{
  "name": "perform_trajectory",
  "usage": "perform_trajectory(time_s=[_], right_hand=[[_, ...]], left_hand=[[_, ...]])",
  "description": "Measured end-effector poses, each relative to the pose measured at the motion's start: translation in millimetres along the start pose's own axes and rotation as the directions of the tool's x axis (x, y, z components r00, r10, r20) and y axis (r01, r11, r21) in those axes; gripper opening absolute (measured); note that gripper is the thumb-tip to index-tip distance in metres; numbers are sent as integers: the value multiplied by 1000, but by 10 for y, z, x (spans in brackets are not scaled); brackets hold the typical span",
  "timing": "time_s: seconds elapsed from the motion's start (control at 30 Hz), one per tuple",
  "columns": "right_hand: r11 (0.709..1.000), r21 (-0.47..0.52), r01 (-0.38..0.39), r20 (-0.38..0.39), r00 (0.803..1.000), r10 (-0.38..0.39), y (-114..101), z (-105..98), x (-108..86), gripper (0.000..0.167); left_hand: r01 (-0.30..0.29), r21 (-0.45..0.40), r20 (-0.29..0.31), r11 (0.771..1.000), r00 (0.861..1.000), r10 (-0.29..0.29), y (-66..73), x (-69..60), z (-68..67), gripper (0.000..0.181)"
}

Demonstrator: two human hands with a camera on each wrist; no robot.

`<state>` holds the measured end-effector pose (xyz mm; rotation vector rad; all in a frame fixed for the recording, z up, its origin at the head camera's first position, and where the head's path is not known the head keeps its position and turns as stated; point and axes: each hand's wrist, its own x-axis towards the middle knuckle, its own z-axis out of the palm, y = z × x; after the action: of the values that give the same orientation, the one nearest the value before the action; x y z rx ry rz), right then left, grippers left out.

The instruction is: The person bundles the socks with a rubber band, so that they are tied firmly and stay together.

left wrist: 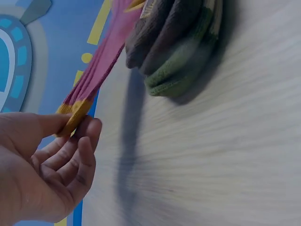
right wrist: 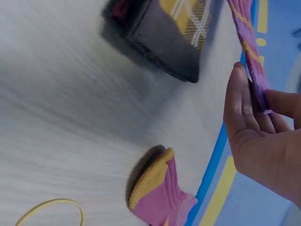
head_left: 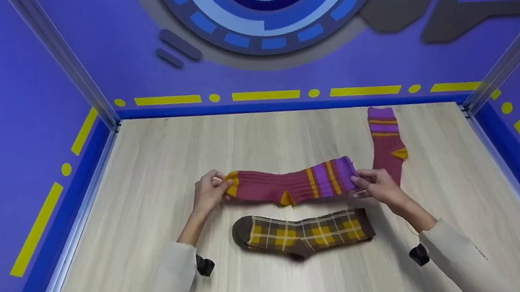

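A maroon sock [head_left: 270, 187] with a yellow toe and heel and a purple striped cuff is stretched sideways above the table. My left hand [head_left: 209, 193] pinches its yellow toe between thumb and fingers. At the other end, my right hand [head_left: 379, 184] pinches the purple cuff. Nearer to me lie plaid socks [head_left: 306, 233] in brown and yellow, stacked in layers; brown and green toe ends [left wrist: 181, 52] show in the left wrist view. A second maroon sock [head_left: 385, 144] lies behind my right hand, its toe end partly hidden in the head view.
The pale wooden table [head_left: 165, 153] is bounded by a blue back wall [head_left: 251, 81] and side walls with metal corner posts [head_left: 62, 56]. A thin yellow loop [right wrist: 59, 201] lies on the table near the second maroon sock in the right wrist view.
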<state>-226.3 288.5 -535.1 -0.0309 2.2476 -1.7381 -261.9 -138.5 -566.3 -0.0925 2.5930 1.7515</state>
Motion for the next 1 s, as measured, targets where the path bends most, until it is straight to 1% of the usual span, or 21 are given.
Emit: perform_trajectory(time_s=[0.1,0.23,0.37,0.4,0.5,0.57,0.63,0.73,0.9,1.0], right_hand=[[998,62,6,-9,1000,-5,-30,-43,-39,45],[993,113,22,-42,999,-17,-63,-93,-99,52],[983,181,30,-63,998,-19,-87,-134,-162,53],[981,193,33,-61,998,-21,-88,-148,-180,53],[974,227,15,-82,997,4,-93,-181,-241,53],[973,232,7,-87,996,13,-81,-208,-279,53],[971,241,0,-83,996,20,-65,-226,-325,54],[969,247,5,-55,998,9,-24,-246,-405,51],[957,289,3,1,1000,-3,59,-267,-541,35],[952,306,6,46,999,-21,104,-274,-605,29]], left_hand=[[-37,-12,-24,999,999,37,67,-17,-9,10],[-54,-74,-9,996,999,53,168,-55,-26,10],[-39,-132,24,990,999,42,256,-123,-54,14],[-33,-141,36,989,999,39,275,-140,-61,15],[-22,-157,81,987,996,36,316,-187,-79,17],[-13,-165,110,986,993,32,344,-213,-87,18],[-9,-168,136,986,990,32,358,-239,-94,20],[2,-164,167,987,986,26,380,-292,-104,21],[21,-163,228,986,974,17,387,-397,-116,24],[35,-176,255,984,967,11,367,-458,-126,24]])
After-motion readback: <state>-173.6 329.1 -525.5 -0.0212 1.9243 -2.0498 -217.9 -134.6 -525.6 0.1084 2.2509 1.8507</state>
